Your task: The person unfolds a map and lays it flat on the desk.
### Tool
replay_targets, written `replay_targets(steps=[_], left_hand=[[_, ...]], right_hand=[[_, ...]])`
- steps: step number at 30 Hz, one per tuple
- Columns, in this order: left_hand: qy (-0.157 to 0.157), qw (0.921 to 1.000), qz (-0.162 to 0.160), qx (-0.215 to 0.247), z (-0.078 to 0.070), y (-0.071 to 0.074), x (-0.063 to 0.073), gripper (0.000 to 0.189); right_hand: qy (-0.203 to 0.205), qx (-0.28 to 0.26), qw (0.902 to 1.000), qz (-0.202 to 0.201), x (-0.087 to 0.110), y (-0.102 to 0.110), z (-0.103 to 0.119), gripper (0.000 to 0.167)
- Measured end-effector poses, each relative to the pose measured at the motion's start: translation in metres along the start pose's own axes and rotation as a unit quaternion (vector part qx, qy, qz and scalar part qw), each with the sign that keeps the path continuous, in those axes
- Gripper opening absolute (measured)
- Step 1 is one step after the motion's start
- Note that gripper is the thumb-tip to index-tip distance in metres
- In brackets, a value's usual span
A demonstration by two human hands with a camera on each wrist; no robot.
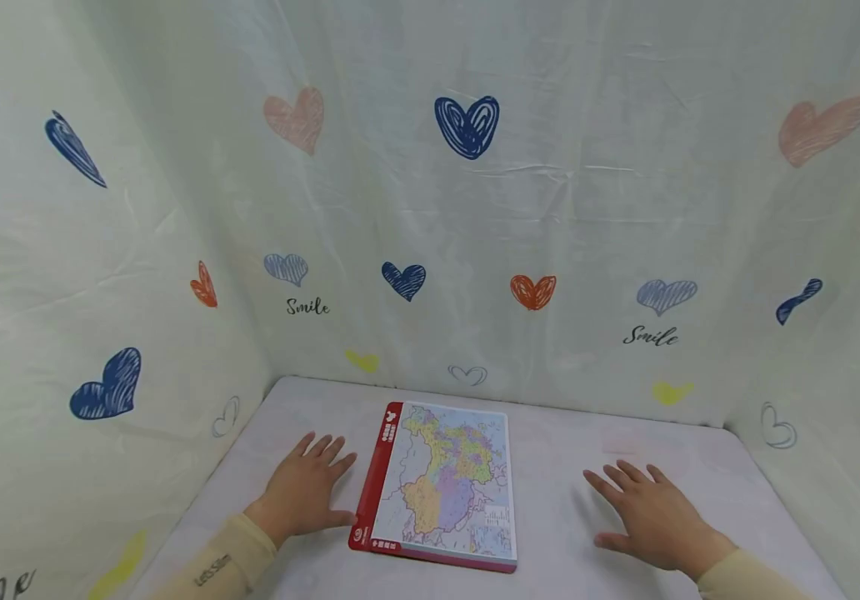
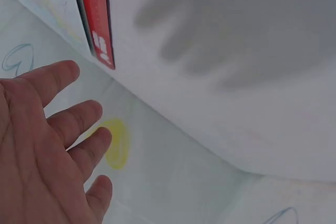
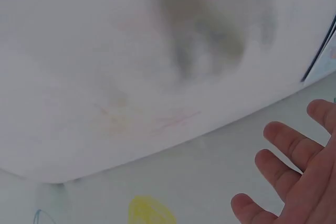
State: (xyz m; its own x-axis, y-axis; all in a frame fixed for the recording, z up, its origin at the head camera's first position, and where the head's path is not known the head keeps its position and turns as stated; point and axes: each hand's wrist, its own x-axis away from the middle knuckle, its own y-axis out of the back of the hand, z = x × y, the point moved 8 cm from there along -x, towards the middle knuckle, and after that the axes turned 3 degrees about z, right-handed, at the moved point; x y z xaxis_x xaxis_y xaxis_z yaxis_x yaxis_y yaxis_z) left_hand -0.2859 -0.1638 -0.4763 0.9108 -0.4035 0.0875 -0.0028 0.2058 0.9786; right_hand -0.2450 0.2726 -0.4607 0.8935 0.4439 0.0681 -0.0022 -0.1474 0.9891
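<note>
A thick, flat rectangular item with a coloured map on top (image 1: 448, 483) and a red strip down its left side lies on the white table in the head view. Whether it is a book, a box or a puzzle I cannot tell. My left hand (image 1: 302, 492) is just left of it, fingers spread, its thumb tip close to the red strip. In the left wrist view the palm (image 2: 31, 150) holds nothing, and the red strip (image 2: 97, 19) shows at the top. Farther right, apart from the map item, my right hand (image 1: 651, 517) hovers with spread fingers and casts a shadow.
The white tabletop (image 1: 550, 467) has rounded far corners. Pale cloth (image 1: 587, 208) printed with hearts and "Smile" hangs behind it and along both sides. A faint pink mark (image 1: 620, 446) shows on the table beyond the right hand.
</note>
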Motion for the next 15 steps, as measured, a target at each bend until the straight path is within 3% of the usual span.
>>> replay_targets(steps=[15], left_hand=[[0.017, 0.9975, 0.013, 0.068, -0.007, -0.011, -0.005, 0.083]], right_hand=[[-0.031, -0.081, 0.996, 0.024, -0.038, -0.013, 0.034, 0.084]])
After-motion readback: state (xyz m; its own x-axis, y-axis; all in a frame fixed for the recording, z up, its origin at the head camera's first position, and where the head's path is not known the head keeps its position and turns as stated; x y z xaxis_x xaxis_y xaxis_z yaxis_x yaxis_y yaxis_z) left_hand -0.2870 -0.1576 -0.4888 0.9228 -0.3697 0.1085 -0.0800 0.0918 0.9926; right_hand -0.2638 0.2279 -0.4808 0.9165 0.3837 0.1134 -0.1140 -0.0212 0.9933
